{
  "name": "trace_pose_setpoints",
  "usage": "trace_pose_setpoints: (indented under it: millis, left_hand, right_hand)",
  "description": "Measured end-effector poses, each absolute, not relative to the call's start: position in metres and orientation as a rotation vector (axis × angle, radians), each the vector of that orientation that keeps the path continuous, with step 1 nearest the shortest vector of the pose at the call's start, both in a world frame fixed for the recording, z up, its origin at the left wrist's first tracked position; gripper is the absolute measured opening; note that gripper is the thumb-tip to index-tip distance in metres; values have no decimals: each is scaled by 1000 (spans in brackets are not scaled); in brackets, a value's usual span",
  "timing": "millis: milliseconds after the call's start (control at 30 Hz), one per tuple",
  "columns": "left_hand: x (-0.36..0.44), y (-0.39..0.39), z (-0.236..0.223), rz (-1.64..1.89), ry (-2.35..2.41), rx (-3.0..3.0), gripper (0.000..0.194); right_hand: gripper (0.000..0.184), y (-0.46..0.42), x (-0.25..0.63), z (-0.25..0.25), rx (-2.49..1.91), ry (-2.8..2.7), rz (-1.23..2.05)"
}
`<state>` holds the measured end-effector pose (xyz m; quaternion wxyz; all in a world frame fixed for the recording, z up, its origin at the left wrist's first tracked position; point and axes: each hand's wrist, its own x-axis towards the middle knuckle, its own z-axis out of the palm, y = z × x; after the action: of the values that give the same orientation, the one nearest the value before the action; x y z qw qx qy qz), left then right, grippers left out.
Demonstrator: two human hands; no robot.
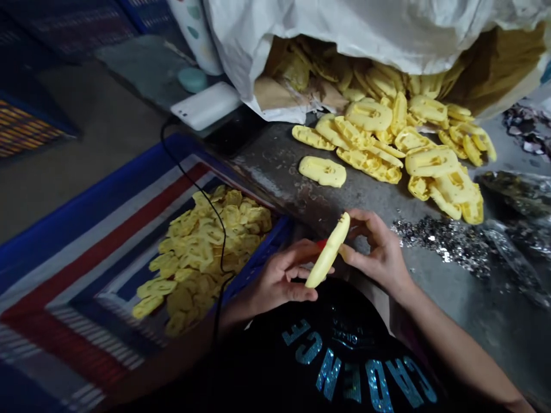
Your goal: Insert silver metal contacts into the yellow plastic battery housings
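A yellow moulded plastic part (329,252) is held edge-on in front of my body, tilted with its top end to the right. My left hand (287,274) is closed on its lower end, thumb in front and fingers behind. My right hand (375,252) grips the upper end between thumb and fingers. A bit of something red (321,244) shows behind the part, too hidden to name. One similar yellow part (322,171) lies flat on the bench just beyond my hands.
A white sack (344,28) spills yellow parts (374,137) onto the dark bench (275,155). Small shiny metal pieces (443,238) and plastic bags (516,258) lie at right. At left, a striped-lined blue crate (99,229) holds yellow pieces (202,246); a black cable (206,198) crosses it. A white power bank-like block (206,106) rests behind.
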<state>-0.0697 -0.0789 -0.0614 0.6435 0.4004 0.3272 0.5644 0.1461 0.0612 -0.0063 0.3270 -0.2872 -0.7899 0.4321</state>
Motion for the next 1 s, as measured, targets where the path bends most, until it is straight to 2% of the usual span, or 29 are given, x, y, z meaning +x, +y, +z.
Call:
trace_pose_setpoints:
  millis: [167, 267, 433, 567, 633, 733, 767, 900, 1000]
  left_hand:
    - [-82, -85, -71, 1407, 813, 893, 57]
    - [-94, -101, -92, 1567, 1030, 671, 54]
    - [-152, -142, -125, 1553, 1634, 498, 57]
    - [-196, -157, -127, 1416, 1991, 589, 63]
    - [-195, -151, -120, 1353, 2084, 692, 66]
    - [-161, -121, -104, 1277, 1996, 908, 46]
    - [-143, -108, -99, 1254, 1922, 975, 45]
    - [-81, -56, -84, 1289, 1647, 1280, 74]
    - [-57, -30, -76, 1354, 1646, 1472, 78]
  right_hand:
    - [49, 72, 128, -5, -759, -2149, 1210]
    - [60, 108, 113, -7, -638, -2332, 1246]
    - [75, 181, 73, -18, -949, -2737, 357]
    - [73, 193, 51, -19, -1157, -2883, 93]
    - [70, 187, 52, -17, -1218, -2861, 103]
    - [78, 173, 69, -14, -1238, -2797, 303]
    - [81, 167, 78, -13, -1228, -2774, 402]
    - [86, 134, 108, -16, -1199, -2699, 601]
    - [84, 115, 123, -25, -1184, -2610, 665]
